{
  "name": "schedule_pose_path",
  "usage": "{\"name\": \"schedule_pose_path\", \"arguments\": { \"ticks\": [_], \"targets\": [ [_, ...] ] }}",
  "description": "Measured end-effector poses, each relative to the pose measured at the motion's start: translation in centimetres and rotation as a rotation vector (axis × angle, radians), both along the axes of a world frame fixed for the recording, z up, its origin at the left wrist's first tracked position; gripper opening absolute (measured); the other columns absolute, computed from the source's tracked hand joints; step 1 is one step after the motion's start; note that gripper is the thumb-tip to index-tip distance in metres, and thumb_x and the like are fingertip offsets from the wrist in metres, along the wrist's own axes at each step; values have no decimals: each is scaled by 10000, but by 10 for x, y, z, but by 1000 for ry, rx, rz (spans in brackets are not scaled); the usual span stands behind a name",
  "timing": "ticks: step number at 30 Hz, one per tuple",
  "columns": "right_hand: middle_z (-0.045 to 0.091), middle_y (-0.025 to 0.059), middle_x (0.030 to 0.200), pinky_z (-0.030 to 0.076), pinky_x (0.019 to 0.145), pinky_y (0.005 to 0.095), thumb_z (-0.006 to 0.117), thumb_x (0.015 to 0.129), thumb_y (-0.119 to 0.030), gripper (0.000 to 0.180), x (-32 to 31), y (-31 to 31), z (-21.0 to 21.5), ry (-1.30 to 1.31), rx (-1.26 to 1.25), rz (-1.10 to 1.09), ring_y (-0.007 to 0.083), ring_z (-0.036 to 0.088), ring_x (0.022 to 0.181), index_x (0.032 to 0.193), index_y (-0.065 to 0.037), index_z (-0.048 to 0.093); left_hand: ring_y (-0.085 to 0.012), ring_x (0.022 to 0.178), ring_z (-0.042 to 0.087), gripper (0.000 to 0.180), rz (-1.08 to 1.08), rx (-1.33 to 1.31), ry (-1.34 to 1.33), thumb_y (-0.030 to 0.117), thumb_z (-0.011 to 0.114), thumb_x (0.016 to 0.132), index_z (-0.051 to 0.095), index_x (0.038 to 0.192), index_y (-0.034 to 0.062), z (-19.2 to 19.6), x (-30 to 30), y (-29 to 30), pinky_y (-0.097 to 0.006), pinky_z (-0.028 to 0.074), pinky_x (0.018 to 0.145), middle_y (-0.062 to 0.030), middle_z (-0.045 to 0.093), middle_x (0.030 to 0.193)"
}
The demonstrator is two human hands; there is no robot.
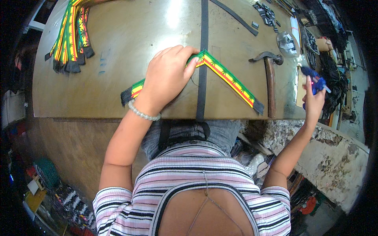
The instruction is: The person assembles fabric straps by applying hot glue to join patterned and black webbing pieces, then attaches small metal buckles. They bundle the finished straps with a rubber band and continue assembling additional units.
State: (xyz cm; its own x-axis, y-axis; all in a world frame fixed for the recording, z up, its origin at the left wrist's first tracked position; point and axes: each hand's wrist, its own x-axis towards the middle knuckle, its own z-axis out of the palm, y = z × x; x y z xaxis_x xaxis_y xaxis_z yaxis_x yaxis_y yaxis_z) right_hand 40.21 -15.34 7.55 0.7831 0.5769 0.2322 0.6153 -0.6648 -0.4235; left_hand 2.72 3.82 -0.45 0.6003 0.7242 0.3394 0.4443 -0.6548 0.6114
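A woven strap [230, 80] in green, yellow and red with dark leaf shapes lies bent into a peak near the table's front edge, its black ends pointing down to either side. My left hand [169, 72] is closed on it just left of the peak, thumb and fingers pinching the band and covering part of its left half. Beneath the peak runs a long black strap [204, 27], laid from the far side to the front edge. At the table's right edge my right hand [314, 103] grips a blue glue gun [314, 80].
A claw hammer [271, 84] lies between the strap and the glue gun. Several matching straps [71, 43] hang together at the far left of the table [130, 23]. Small black buckles [264, 15], a short black strip [236, 16] and a clear plastic bag [286, 44] occupy the far right.
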Motion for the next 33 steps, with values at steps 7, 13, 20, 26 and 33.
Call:
{"name": "schedule_pose_path", "arguments": {
  "ticks": [7, 13, 20, 26, 33],
  "targets": [
    [696, 83, 830, 528, 629, 308, 776, 856, -350, 475, -146, 93, 3, 292, 132, 738, 161, 659, 709, 1126, -23, 562, -289, 712, 614, 188, -11, -26, -9, 209, 670, 885, 702, 1016, 78, -2, 0, 3, -399, 494, 668, -130, 644, 797],
    [712, 173, 874, 538, 690, 350, 741, 866, -417, 527, -146, 109, -7, 285, -69, 784, 270, 704, 743, 1120, 6, 555, -275, 709, 617, 182, 2, -29, 7, 216, 666, 887, 705, 1006, 84, 0, 0, 1, -389, 492, 658, -127, 649, 799],
    [714, 181, 859, 537, 684, 368, 722, 878, -429, 564, -150, 111, -12, 187, -66, 802, 302, 709, 738, 1167, 17, 533, -283, 691, 617, 186, 2, -26, -13, 218, 671, 882, 706, 1004, 82, -3, 1, 2, -392, 488, 639, -134, 643, 787],
    [706, 188, 863, 535, 691, 384, 719, 883, -417, 510, -155, 93, -11, 272, -64, 847, 318, 706, 743, 1128, -16, 523, -298, 727, 625, 172, 5, -24, -1, 210, 675, 869, 702, 978, 80, -2, 0, 3, -408, 498, 666, -135, 648, 791],
    [683, 169, 806, 531, 677, 383, 747, 865, -382, 469, -168, 78, -10, 288, -63, 867, 306, 696, 718, 1096, -30, 541, -323, 848, 655, 137, 13, -46, 34, 192, 660, 862, 678, 922, 71, 2, 0, 2, -438, 520, 741, -119, 683, 864]
  ]
}}
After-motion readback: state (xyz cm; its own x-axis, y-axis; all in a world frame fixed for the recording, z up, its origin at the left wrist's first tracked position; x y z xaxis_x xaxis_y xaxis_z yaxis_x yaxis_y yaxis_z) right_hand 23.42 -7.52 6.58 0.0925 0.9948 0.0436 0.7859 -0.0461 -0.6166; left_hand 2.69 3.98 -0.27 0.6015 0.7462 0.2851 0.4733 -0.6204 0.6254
